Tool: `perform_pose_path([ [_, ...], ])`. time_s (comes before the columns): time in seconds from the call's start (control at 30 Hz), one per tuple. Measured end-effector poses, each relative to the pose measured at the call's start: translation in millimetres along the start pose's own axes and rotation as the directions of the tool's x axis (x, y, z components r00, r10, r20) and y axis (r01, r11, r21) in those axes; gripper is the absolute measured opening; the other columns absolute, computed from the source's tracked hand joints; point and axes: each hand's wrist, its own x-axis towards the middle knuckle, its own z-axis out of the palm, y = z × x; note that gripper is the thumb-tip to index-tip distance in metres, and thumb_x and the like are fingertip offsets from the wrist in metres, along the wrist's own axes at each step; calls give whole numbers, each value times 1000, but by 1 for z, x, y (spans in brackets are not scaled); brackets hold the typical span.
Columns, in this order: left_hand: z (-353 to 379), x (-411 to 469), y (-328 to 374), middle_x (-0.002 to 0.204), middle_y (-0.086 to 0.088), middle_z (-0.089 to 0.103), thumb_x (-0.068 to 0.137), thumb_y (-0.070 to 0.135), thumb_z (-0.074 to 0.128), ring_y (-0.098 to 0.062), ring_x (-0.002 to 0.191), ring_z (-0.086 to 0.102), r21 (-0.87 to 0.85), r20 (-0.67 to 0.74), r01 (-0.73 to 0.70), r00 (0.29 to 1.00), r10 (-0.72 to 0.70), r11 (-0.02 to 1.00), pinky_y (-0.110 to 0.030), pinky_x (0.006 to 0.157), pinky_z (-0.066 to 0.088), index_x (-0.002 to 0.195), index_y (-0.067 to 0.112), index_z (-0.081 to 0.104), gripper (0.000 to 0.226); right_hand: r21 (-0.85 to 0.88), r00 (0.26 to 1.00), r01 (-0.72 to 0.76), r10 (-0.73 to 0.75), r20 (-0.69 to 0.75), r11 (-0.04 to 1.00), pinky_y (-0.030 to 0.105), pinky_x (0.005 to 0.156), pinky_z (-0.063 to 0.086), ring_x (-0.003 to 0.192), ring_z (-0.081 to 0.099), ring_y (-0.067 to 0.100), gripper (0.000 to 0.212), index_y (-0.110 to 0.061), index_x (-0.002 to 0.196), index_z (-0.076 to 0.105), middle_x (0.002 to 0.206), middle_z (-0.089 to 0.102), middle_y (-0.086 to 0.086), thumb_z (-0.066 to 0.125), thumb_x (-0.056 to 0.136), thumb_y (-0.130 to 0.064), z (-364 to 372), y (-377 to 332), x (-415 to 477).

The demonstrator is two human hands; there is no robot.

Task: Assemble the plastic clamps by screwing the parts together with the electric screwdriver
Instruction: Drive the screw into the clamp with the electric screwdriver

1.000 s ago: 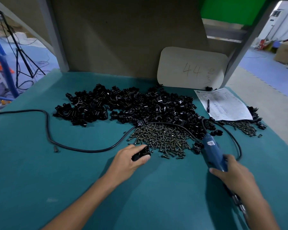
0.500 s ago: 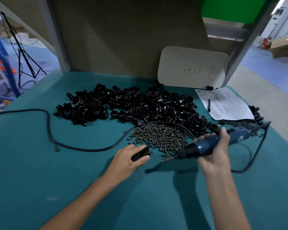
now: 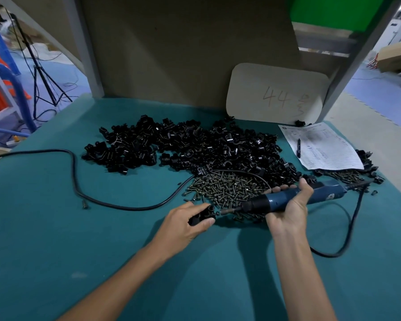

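We work at the green counter (image 3: 56,239); open mat runs from the hands to its near edge. The clamp-part pile (image 3: 183,147) and screw heap (image 3: 227,188) lie behind. Our right hand (image 3: 287,209) wraps the electric screwdriver (image 3: 276,198), its bit meeting the clamp (image 3: 203,215) pinched in our left hand (image 3: 185,224).

Table (image 3: 102,262) cover: plain teal. Clamp parts (image 3: 195,149) glossy black; screws (image 3: 227,188) dull bronze-grey. Electric screwdriver (image 3: 294,199): blue body, black nose, black cable (image 3: 74,179). Paper form (image 3: 322,147) white with printed lines, black pen (image 3: 298,147). Beige card (image 3: 276,93), pencilled "44".
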Motion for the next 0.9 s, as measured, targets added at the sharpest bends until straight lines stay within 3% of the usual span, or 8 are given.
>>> perform_pose_path([
  [0.23,-2,-1,2,100,14,62,89,55,65,-1,82,57,5,15,2,1000,-2,1000,-14,65,44,136,30,61,53,-21,998,19,-17,55,1000,29,65,52,60,55,13,25,-19,83,51,71,57,-3,70,92,-33,-1,7,-2],
  [0.37,-4,-1,5,104,8,67,89,54,65,-9,88,62,-36,47,28,999,-26,999,-36,77,54,134,28,65,51,42,992,-54,49,117,998,28,66,53,61,57,12,26,-20,83,54,71,58,-5,69,91,-39,-5,8,2],
  [0.57,-5,-1,7,92,17,61,88,60,60,5,86,53,17,83,-4,997,3,1000,-17,70,38,134,30,64,55,55,981,-82,71,180,995,30,71,54,65,57,12,24,-19,88,55,74,58,-3,66,92,-40,-10,12,7],
  [0.63,-5,-1,7,95,19,61,87,60,60,5,89,54,25,68,3,998,-5,1000,-16,72,40,137,28,62,59,23,986,-59,55,155,998,30,68,54,63,57,13,24,-19,88,53,74,58,-3,68,92,-38,-9,12,8],
  [0.77,-4,-3,6,99,7,63,87,58,62,-7,94,56,59,52,2,999,-5,998,-34,83,51,138,33,59,57,-49,999,4,-2,33,999,30,61,54,59,57,14,25,-17,90,50,71,58,-2,71,91,-29,-8,12,6],
  [0.9,-4,-3,4,95,8,62,86,60,61,-7,89,55,72,47,-8,999,5,997,-35,79,50,136,35,60,56,-56,1000,26,-26,-10,998,30,61,54,59,57,15,26,-16,93,48,69,58,-2,71,92,-29,-8,13,4],
])
